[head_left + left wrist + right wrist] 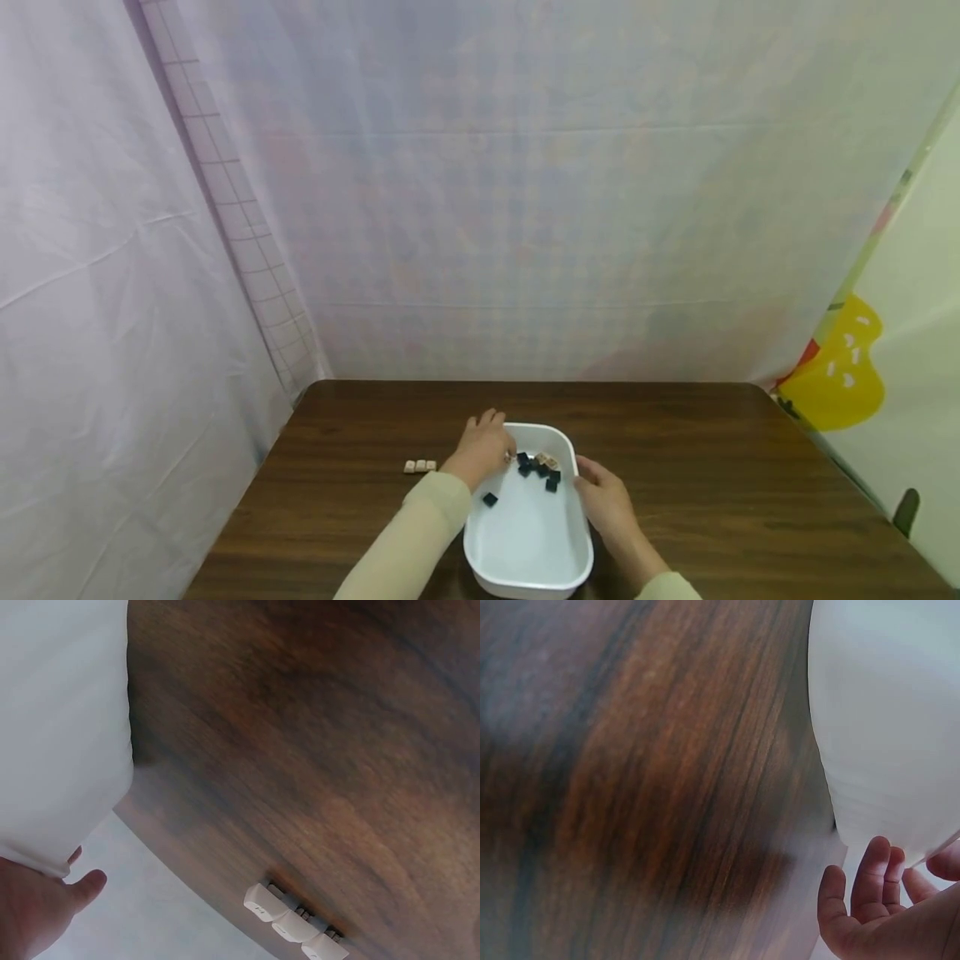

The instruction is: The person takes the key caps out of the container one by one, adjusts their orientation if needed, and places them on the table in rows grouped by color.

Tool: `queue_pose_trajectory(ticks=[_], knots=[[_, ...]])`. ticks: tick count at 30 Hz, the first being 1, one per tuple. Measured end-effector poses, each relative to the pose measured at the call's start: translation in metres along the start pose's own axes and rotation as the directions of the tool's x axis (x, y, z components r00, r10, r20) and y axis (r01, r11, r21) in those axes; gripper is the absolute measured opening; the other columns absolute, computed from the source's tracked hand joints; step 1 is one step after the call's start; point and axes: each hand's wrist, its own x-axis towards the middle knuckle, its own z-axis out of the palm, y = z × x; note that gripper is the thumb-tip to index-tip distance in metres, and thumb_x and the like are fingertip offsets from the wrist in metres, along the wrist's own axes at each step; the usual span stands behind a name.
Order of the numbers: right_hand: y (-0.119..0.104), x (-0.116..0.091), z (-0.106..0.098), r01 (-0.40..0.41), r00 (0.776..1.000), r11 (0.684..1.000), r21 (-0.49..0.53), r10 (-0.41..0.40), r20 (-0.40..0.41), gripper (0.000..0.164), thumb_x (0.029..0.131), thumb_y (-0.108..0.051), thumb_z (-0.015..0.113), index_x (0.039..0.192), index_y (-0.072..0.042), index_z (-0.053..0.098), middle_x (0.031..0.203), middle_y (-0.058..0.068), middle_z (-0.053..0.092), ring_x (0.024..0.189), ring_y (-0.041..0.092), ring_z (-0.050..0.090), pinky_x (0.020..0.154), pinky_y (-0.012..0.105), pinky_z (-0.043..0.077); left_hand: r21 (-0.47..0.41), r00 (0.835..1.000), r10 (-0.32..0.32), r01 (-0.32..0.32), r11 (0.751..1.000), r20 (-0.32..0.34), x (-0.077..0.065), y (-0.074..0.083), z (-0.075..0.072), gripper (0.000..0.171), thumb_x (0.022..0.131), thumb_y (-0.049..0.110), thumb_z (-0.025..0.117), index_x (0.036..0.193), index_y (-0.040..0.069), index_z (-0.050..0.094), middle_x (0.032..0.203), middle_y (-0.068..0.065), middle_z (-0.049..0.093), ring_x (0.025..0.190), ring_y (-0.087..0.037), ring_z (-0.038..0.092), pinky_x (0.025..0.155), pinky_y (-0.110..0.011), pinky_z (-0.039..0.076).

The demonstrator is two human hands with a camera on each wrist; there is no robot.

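Right fingers (870, 881) holding the white tray (531, 537) at its side, left fingers (491, 415) beside keycaps (543, 470) inside, grip unclear

The tub (528, 542) looks smooth plastic, the keycaps (295, 927) matt plastic, the tabletop (712, 475) wood-grained.

No text can be read with certainty. On the three pale keycaps (295, 925), which lie to the left of the white tub (531, 537), there are small dark marks, too small to tell.
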Motion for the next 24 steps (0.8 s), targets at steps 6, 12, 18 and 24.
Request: queue_pose_trajectory(ticks=[6, 12, 18, 24], knots=[[-0.001, 0.001, 0.002, 0.010, 1.000, 1.000, -0.008, -0.010, 0.001, 0.043, 0.096, -0.009, 0.052, 0.136, 0.006, 0.054, 0.132, 0.033, 0.054, 0.114, 0.043, 0.057, 0.090, 0.052, 0.048, -0.072, 0.999, -0.005, 0.002, 0.997, -0.037, -0.003, -0.004, -0.001, 0.013, 0.088, 0.030, 0.076, 0.101, 0.027, 0.078, 0.146, -0.010, 0.047, 0.138, -0.031, 0.036, 0.108, -0.049, 0.033], [-0.002, 0.002, 0.002, 0.004, 1.000, 1.000, -0.013, -0.004, 0.012, 0.044, 0.096, -0.009, 0.052, 0.137, 0.005, 0.053, 0.133, 0.033, 0.053, 0.117, 0.045, 0.055, 0.092, 0.053, 0.047, -0.127, 0.992, 0.016, -0.031, 0.991, -0.123, -0.008, -0.010, -0.005, 0.015, 0.088, 0.033, 0.076, 0.102, 0.027, 0.078, 0.146, -0.013, 0.046, 0.137, -0.032, 0.037, 0.108, -0.049, 0.034], [-0.003, 0.001, 0.002, 0.001, 1.000, 1.000, -0.010, -0.001, 0.015, 0.044, 0.096, -0.008, 0.051, 0.137, 0.006, 0.053, 0.133, 0.033, 0.053, 0.115, 0.044, 0.056, 0.091, 0.052, 0.048, -0.115, 0.967, 0.085, -0.115, 0.987, -0.241, -0.016, -0.012, -0.015, 0.017, 0.087, 0.031, 0.077, 0.104, 0.025, 0.078, 0.110, -0.003, 0.060, 0.099, -0.018, 0.052, 0.084, -0.033, 0.046], [-0.004, -0.001, 0.001, -0.008, 1.000, 1.000, -0.010, 0.008, 0.018, 0.044, 0.096, -0.008, 0.050, 0.137, 0.006, 0.052, 0.132, 0.034, 0.053, 0.113, 0.044, 0.057, 0.089, 0.051, 0.049, -0.342, 0.978, 0.050, -0.119, 0.932, -0.204, -0.023, -0.015, -0.022, 0.021, 0.092, 0.021, 0.072, 0.113, 0.016, 0.075, 0.086, 0.007, 0.070, 0.075, -0.004, 0.059, 0.091, -0.039, 0.050]])
